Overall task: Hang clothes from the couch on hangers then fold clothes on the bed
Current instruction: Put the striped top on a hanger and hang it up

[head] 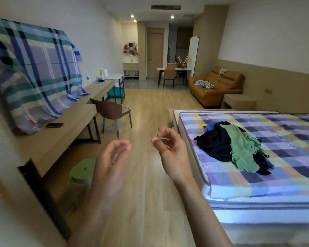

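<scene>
Your left hand [112, 157] and right hand [169, 150] hover apart over the wooden floor [146, 107], fingers loosely curled, holding nothing. The crumpled pile of dark and green clothes [230, 148] lies on the checked bed [284, 139], right of your hands. Patterned garments [204, 84] lie on the orange couch [219, 93] far ahead; a brown chair [112, 111] stands left.

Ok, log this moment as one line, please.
left hand empty, loosely curled | right hand empty, loosely curled | couch clothes lying loose | bed pile heaped, unfolded
</scene>
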Available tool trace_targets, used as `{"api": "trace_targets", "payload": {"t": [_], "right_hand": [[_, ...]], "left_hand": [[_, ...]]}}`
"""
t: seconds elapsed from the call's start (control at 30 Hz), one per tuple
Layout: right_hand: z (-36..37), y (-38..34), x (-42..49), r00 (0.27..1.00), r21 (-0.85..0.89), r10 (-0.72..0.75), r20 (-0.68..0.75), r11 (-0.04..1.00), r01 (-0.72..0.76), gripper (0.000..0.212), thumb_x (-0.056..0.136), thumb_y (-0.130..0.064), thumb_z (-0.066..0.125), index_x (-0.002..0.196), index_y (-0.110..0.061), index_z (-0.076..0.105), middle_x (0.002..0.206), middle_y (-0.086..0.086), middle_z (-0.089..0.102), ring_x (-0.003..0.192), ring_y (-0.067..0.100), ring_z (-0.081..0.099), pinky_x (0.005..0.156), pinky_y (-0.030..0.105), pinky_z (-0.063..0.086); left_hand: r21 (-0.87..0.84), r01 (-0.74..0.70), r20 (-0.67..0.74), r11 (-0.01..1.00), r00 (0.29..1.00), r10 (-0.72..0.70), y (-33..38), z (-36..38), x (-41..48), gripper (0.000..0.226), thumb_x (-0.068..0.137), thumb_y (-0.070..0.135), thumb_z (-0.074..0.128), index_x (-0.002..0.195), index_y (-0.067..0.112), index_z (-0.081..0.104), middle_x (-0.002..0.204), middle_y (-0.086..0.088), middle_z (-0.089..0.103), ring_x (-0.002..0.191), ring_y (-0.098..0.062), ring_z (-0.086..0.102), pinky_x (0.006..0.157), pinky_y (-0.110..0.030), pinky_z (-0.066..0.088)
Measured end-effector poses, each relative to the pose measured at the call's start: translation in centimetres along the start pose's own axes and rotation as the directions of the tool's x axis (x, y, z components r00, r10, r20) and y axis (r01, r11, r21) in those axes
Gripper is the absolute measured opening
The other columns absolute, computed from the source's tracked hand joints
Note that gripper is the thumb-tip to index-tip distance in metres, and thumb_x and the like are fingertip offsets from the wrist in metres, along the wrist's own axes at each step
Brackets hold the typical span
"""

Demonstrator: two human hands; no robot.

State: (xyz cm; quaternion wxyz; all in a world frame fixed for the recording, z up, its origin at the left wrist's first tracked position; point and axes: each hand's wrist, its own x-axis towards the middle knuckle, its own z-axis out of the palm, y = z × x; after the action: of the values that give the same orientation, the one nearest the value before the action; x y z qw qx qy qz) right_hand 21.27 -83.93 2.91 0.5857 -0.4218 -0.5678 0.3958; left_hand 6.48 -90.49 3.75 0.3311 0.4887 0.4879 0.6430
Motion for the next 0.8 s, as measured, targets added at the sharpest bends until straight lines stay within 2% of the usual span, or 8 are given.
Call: {"api": "trace_targets", "payload": {"t": [0.1,0.27,0.4,0.6,0.7,0.8], "right_hand": [[-0.2,2.5,4.9,1.000,-0.029,-0.003,-0.005,1.000,0.003,0.028,0.088,-0.023,0.072,0.115,-0.026,0.064,0.111,-0.009,0.065,0.094,0.005,0.067,0.083,0.020,0.050],[-0.2,5.6,15.6,1.000,-0.112,-0.005,-0.020,0.994,0.003,0.021,0.092,-0.016,0.071,0.110,-0.022,0.063,0.112,-0.010,0.064,0.093,0.003,0.065,0.078,0.015,0.047],[-0.7,8.0,23.4,0.996,-0.105,-0.004,-0.087,0.995,-0.006,0.024,0.093,-0.017,0.070,0.116,-0.023,0.064,0.114,-0.009,0.067,0.097,0.001,0.066,0.079,0.010,0.045],[-1.7,13.3,34.9,0.991,-0.113,0.027,-0.129,0.993,-0.042,0.027,0.095,-0.019,0.069,0.120,-0.023,0.064,0.115,-0.008,0.067,0.095,-0.007,0.064,0.076,0.005,0.045],[-2.2,15.6,39.4,0.985,-0.056,0.049,-0.163,0.997,-0.059,0.028,0.094,-0.016,0.069,0.121,-0.021,0.064,0.116,-0.004,0.068,0.097,-0.004,0.065,0.080,0.008,0.048],[-2.3,19.1,46.5,0.983,-0.049,0.046,-0.176,0.997,-0.056,0.029,0.094,-0.015,0.069,0.122,-0.021,0.064,0.115,-0.002,0.067,0.097,-0.003,0.065,0.085,0.015,0.051]], "left_hand": [[-0.039,-0.012,-0.007,0.999,1.000,0.012,-2.7,2.4,5.3,0.017,0.091,0.033,0.065,0.103,0.022,0.070,0.105,0.009,0.073,0.105,-0.008,0.068,0.088,-0.032,0.052],[-0.112,0.001,-0.016,0.994,1.000,-0.003,-5.8,6.1,16.6,0.037,0.076,0.051,0.063,0.100,0.024,0.070,0.104,0.009,0.074,0.105,-0.009,0.068,0.090,-0.035,0.053],[-0.105,0.019,0.028,0.994,0.999,-0.016,-7.8,9.2,25.1,0.029,0.080,0.041,0.060,0.100,0.023,0.069,0.102,0.009,0.074,0.103,-0.009,0.069,0.092,-0.036,0.054],[-0.064,0.036,0.068,0.997,0.997,-0.032,-11.9,13.8,36.3,0.030,0.084,0.040,0.063,0.104,0.018,0.070,0.105,0.007,0.074,0.105,-0.009,0.068,0.092,-0.035,0.053],[-0.057,0.067,0.060,0.996,0.996,-0.063,-14.0,15.2,40.2,0.015,0.098,0.029,0.062,0.105,0.019,0.070,0.107,0.006,0.074,0.105,-0.008,0.068,0.092,-0.035,0.053],[-0.031,0.079,0.033,0.996,0.996,-0.078,-17.0,17.8,46.6,0.014,0.098,0.026,0.059,0.105,0.022,0.070,0.107,0.004,0.073,0.105,-0.010,0.068,0.090,-0.034,0.053]]}}
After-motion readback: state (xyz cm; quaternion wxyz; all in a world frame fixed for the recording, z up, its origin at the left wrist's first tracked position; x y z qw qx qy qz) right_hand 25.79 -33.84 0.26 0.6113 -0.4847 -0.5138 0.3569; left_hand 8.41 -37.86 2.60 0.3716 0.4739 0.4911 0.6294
